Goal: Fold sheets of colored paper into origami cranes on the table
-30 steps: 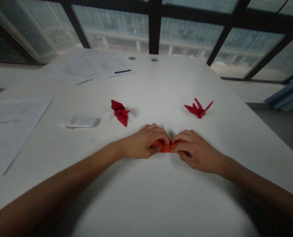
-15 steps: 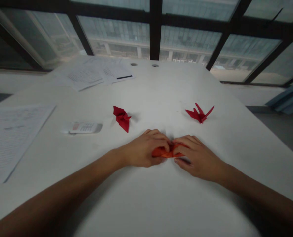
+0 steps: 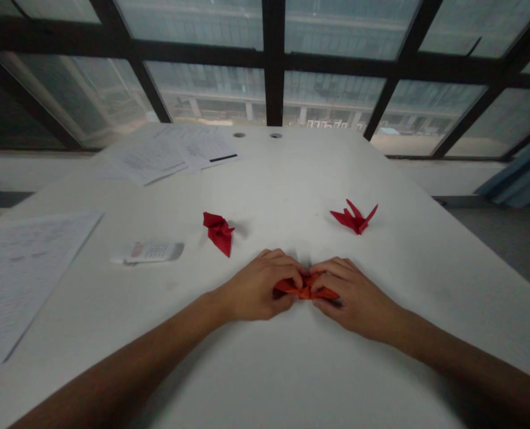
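Note:
Between my two hands, low over the white table (image 3: 265, 369), is a folded orange paper (image 3: 306, 292). My left hand (image 3: 269, 286) pinches its left part, fingers curled over the top and thumb below. The right part is gripped by my right hand (image 3: 352, 298), its fingertips near the middle of the fold. Fingers cover much of the paper. Beyond my left hand lies a red folded paper figure (image 3: 220, 234). A second red paper figure (image 3: 355, 218), with pointed tips sticking up, rests beyond my right hand.
A white packet or eraser-like item (image 3: 154, 252) lies left of the red figures. A printed sheet (image 3: 27, 268) covers the left side, and more papers (image 3: 170, 152) lie at the far left. Two round holes (image 3: 276, 136) mark the far edge, before dark-framed windows.
The camera view has tilted up, so the table and objects appear lower. Both hands still hold the orange paper; my right thumb is closer to it, and more of the right tip shows.

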